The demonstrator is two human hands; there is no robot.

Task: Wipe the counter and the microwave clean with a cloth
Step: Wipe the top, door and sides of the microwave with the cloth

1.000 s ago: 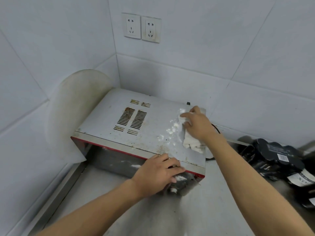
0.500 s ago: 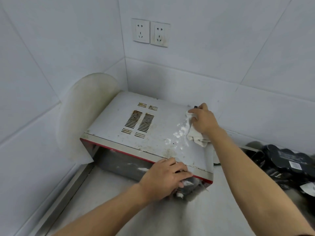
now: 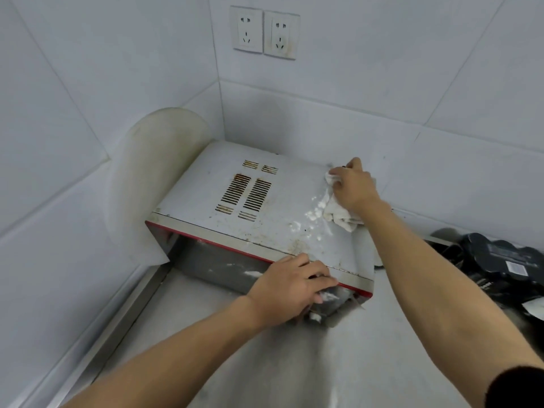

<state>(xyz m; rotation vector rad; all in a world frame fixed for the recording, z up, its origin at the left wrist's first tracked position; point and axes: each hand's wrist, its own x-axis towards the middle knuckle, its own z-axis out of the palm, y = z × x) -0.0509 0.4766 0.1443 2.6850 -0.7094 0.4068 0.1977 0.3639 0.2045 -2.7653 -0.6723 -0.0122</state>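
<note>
The right hand [image 3: 356,187] grips the cloth [image 3: 338,213] and has slid it to the back corner of the microwave [image 3: 279,184] top. The left hand [image 3: 288,287] still holds the front edge. White bits [image 3: 312,214] stay behind, so it needs more wiping.

Your right grip [image 3: 354,187] presses a crumpled white cloth [image 3: 338,214] on the microwave [image 3: 206,184] top, at its 2 o'clock corner, with white residue [image 3: 312,214] just beside it. Your left grip [image 3: 290,287] holds the front edge at 5 o'clock. The microwave sits on the surface [image 3: 235,363]. Wall sockets [image 3: 265,32] are at 12 o'clock and black packs [image 3: 494,260] at 3 o'clock.
</note>
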